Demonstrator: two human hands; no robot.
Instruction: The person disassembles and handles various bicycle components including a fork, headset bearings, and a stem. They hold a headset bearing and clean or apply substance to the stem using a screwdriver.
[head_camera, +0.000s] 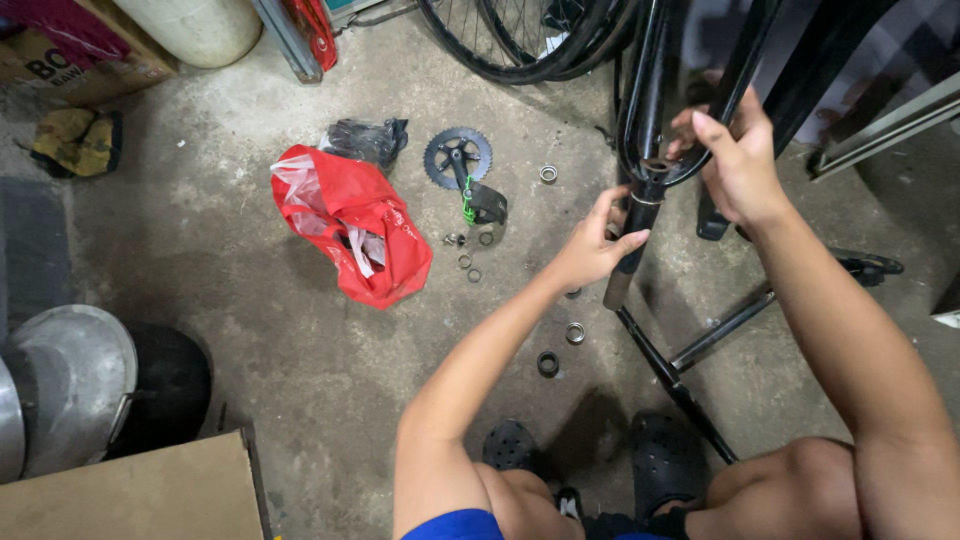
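Left hand (590, 245) grips fork tube (632, 240); right hand (735, 160) holds frame (655, 70).

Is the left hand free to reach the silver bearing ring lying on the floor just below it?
Probably yes. The left hand grips the black frame tube, and the silver bearing ring lies on bare concrete floor below it with nothing between; it would have to let go first.

One red bag (355, 225), one chainring crank (459, 160), two clogs (665, 460), two cardboard boxes (130, 495).
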